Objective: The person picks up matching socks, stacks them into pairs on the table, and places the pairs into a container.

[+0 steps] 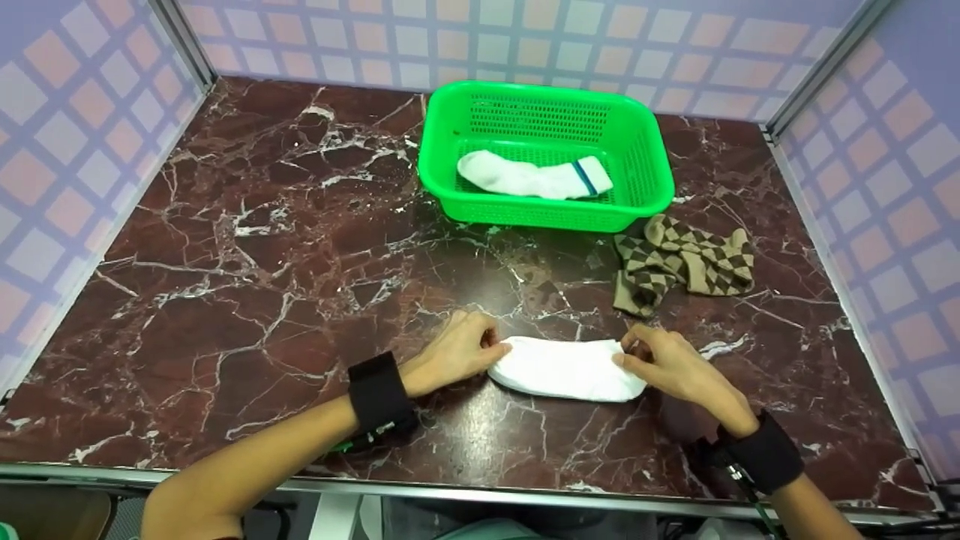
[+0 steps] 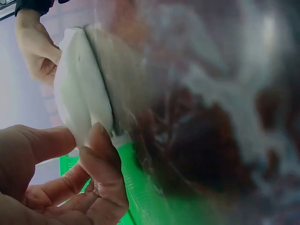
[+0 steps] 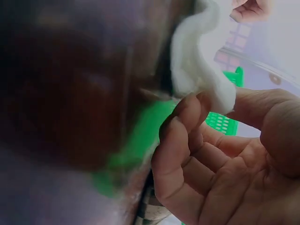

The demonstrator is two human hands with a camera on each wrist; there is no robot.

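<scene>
A white sock [image 1: 566, 369] lies lengthwise, left to right, low over the marble-patterned table near its front edge. At its left end my left hand [image 1: 463, 346] pinches the fabric between thumb and fingers. My right hand [image 1: 673, 365] pinches the top corner of the other end. In the left wrist view the sock [image 2: 79, 79] shows as a layered fold running away from the thumb and fingertips. Seen from the right wrist, the near end of the sock [image 3: 199, 56] curves in a wavy opening between thumb and fingers.
Behind the hands stands a green basket [image 1: 525, 214] holding a white sock with a blue stripe [image 1: 536, 176]. Brown-and-tan checkered socks [image 1: 686, 262] lie crumpled right of it. Patterned panels [image 1: 495, 45] enclose the table [image 1: 247, 300] at the back and sides.
</scene>
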